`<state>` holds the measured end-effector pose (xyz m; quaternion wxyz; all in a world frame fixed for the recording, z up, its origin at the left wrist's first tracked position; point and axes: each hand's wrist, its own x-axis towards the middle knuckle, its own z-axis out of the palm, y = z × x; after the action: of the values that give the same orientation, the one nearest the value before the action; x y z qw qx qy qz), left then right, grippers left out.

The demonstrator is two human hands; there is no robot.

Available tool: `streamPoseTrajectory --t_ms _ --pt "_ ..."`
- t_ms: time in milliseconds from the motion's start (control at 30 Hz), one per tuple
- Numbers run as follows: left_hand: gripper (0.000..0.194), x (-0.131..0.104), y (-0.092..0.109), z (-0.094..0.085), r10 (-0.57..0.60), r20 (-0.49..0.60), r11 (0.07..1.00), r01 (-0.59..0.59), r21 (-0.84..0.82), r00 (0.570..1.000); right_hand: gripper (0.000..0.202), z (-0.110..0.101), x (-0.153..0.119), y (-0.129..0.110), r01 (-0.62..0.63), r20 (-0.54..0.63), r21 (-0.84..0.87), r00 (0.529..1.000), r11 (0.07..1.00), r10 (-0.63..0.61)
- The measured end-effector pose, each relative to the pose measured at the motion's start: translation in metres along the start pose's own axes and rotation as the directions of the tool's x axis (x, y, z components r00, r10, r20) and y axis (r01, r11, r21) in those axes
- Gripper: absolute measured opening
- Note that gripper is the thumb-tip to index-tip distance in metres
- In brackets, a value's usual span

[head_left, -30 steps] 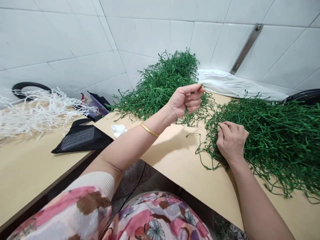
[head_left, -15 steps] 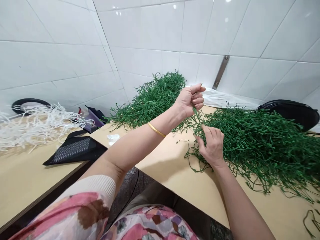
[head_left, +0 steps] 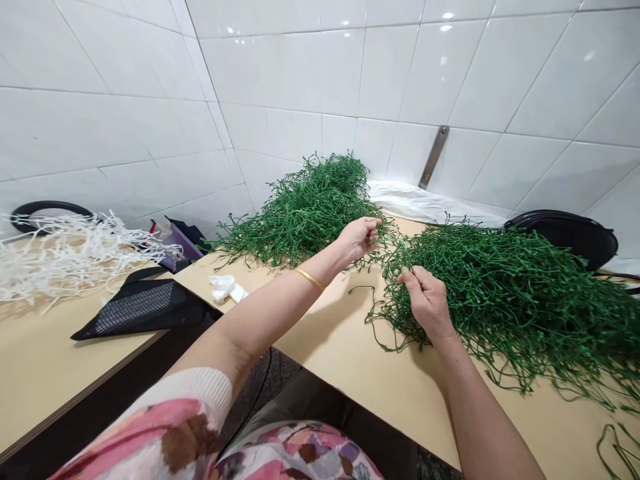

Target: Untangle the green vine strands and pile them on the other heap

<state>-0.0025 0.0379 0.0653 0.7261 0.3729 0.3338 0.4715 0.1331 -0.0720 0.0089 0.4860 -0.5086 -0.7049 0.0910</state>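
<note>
Two heaps of thin green cords lie on the light wooden table [head_left: 320, 333]. The left heap [head_left: 310, 207] rises near the wall, and the right heap [head_left: 520, 293] spreads along the table's right side. My left hand [head_left: 361, 239], with a gold bangle on its forearm, is closed at the right edge of the left heap; what its fingers hold is too small to tell. At the left edge of the right heap, my right hand [head_left: 426, 297] is closed with thumb and forefinger together. Anything between its fingers blends into the green behind.
White cords [head_left: 75, 253] lie at the far left beside a black mesh pouch [head_left: 135, 307] and a purple item [head_left: 183, 243]. A crumpled white tissue [head_left: 225, 288] is near the table's edge. A black case [head_left: 565, 233] stands behind the right heap.
My left hand has come down and slightly left, off the green cord stretch between the hands. My right hand has shifted slightly down, its fingers now more curled. The view has shifted a little.
</note>
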Motion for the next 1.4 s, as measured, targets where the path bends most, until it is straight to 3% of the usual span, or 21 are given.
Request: streamPoseTrajectory --t_ms 167,333,400,533,633,733,800,867,933,1067,1167,1333,1400 --pt "0.005 -0.012 -0.018 -0.022 -0.121 0.119 0.981 0.1 0.168 0.985 0.036 0.0 0.0 0.002 -0.19 0.095 0.32 0.981 0.928 0.168" --pt "0.042 -0.026 -0.025 -0.024 -0.134 0.179 0.973 0.095 0.209 0.975 0.038 0.005 0.0 0.004 -0.272 0.172 0.333 0.959 0.903 0.225" --pt "0.045 -0.03 -0.027 -0.025 -0.101 0.231 0.957 0.031 0.287 0.968 0.038 0.007 0.0 0.004 -0.278 0.2 0.295 0.953 0.914 0.225" --pt "0.031 -0.032 -0.032 -0.029 -0.031 0.307 0.912 -0.099 0.399 0.951 0.035 0.011 -0.001 0.003 -0.244 0.229 0.213 0.954 0.946 0.195" --pt "0.022 -0.026 -0.033 -0.035 -0.055 0.198 0.934 -0.019 0.357 0.979 0.028 0.016 -0.004 0.005 -0.203 0.157 0.145 0.971 0.968 0.18" --pt "0.02 -0.019 -0.028 -0.043 -0.087 0.101 0.96 0.056 0.275 0.991 0.031 0.026 -0.008 0.01 -0.059 0.06 -0.115 0.996 0.992 0.066" --pt "0.02 -0.017 -0.022 -0.05 -0.085 0.078 0.972 0.066 0.226 0.993 0.041 0.034 -0.011 0.014 0.076 0.082 -0.314 0.995 0.946 -0.053" --pt "0.018 -0.016 -0.015 -0.057 -0.075 0.075 0.981 0.06 0.182 0.994 0.049 0.041 -0.014 0.017 0.165 0.13 -0.406 0.984 0.899 -0.123" --pt "0.017 -0.016 -0.008 -0.064 -0.056 0.091 0.988 0.042 0.146 0.994 0.053 0.045 -0.015 0.02 0.176 0.136 -0.408 0.982 0.896 -0.131" --pt "0.015 -0.017 0.003 -0.072 -0.032 0.138 0.995 0.019 0.098 0.99 0.055 0.046 -0.015 0.026 0.06 0.024 -0.342 0.998 0.938 -0.055" --pt "0.013 -0.019 0.008 -0.07 -0.018 0.162 0.999 0.011 0.045 0.987 0.052 0.046 -0.014 0.031 0.02 0.016 -0.359 1.0 0.933 -0.016" --pt "0.01 -0.023 0.003 -0.05 -0.072 0.198 0.995 0.084 -0.051 0.977 0.026 0.048 -0.008 0.032 0.138 0.214 -0.554 0.977 0.821 -0.02" --pt "0.01 -0.023 -0.003 -0.037 -0.127 0.244 0.985 0.152 -0.087 0.961 0.025 0.049 -0.005 0.031 0.137 0.231 -0.597 0.973 0.791 0.006"
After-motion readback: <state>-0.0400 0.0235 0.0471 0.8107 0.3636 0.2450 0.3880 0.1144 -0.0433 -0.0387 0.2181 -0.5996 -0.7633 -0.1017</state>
